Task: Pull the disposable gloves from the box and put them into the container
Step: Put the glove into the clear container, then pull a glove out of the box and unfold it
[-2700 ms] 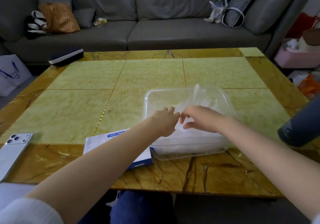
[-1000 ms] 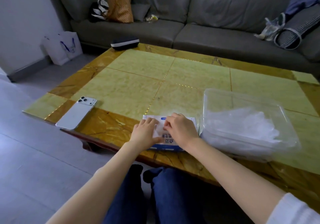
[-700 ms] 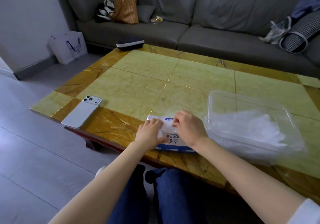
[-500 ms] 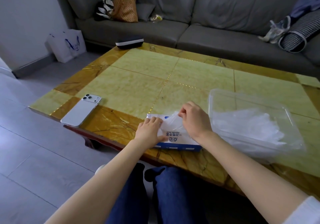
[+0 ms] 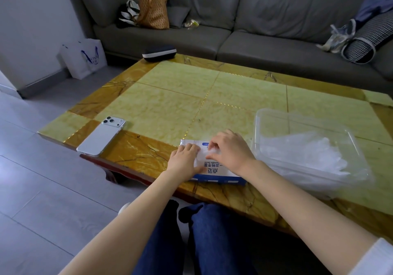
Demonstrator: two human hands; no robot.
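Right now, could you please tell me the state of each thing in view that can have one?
glove box: flat on the table, open on top
glove: partly out of the box opening
left hand: flat on the box, pressing it down
right hand: pinching the glove
container: uncovered, holds a pile of gloves
phone: face down near the table edge

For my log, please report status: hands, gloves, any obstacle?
Left hand flat on box. Right hand pinches glove at slot. Container beside, gloves inside. Nothing between.
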